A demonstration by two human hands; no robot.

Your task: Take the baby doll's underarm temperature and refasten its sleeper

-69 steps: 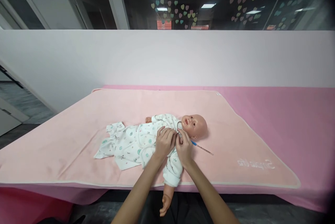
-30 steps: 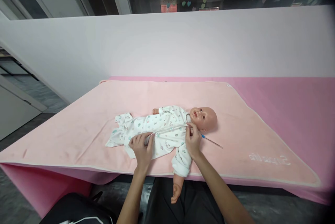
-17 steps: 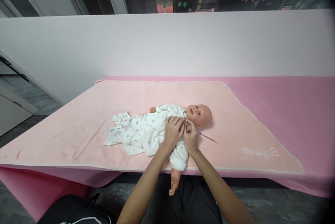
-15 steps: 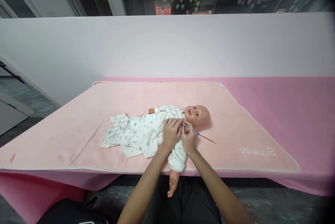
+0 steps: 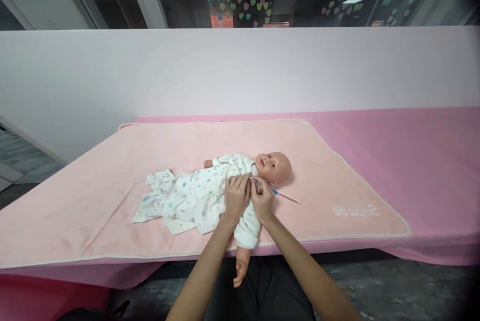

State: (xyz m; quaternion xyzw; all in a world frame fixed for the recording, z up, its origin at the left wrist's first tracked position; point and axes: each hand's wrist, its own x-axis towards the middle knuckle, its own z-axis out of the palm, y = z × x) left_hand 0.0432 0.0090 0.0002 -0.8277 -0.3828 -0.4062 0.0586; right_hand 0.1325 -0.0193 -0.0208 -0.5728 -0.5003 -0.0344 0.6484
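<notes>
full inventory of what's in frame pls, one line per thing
doll: 1, bare tan head, lying on its back mid-blanket, one arm hanging over the near edge
baby suit: 1, white with small prints, on the doll
thermometer: 1, thin, blue near end, on the blanket beside the doll's head
blanket: 1, pale pink, white trim, over the table
table cover: 1, deeper pink, under the blanket
wall: 1, white, behind the table
left hand: 1, on the suit's chest
right hand: 1, fingers at the suit's collar
</notes>
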